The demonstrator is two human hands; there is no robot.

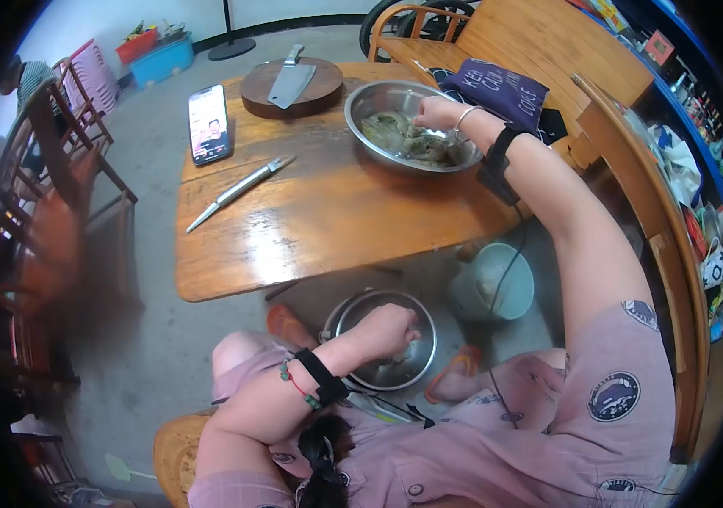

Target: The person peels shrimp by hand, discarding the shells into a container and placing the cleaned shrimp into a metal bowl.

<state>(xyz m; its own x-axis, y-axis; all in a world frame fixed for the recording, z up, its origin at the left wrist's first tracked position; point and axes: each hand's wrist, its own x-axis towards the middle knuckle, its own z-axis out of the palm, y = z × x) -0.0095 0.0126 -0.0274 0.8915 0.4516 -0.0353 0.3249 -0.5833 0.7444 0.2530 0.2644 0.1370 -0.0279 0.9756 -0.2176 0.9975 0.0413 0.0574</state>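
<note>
Dipping into a metal bowl [365, 102] where plenty of shrimp [421, 151] remain, the right hand [440, 113] curls; the left hand [385, 330] bends over a sparsely filled pot [382, 376], both grips unclear.

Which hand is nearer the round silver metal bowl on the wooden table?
Right: the right hand is over that bowl; the left hand is lower, over another round silver bowl.

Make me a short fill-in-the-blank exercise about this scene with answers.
The right hand is over the metal bowl on the ____.
The left hand is over the lower container; that arm's wide strap is ____.
The cleaver lies on a cutting board whose outline is ____.
In the picture, the phone lies to the ____ of the board.
Missing words: table; black; round; left.
</note>
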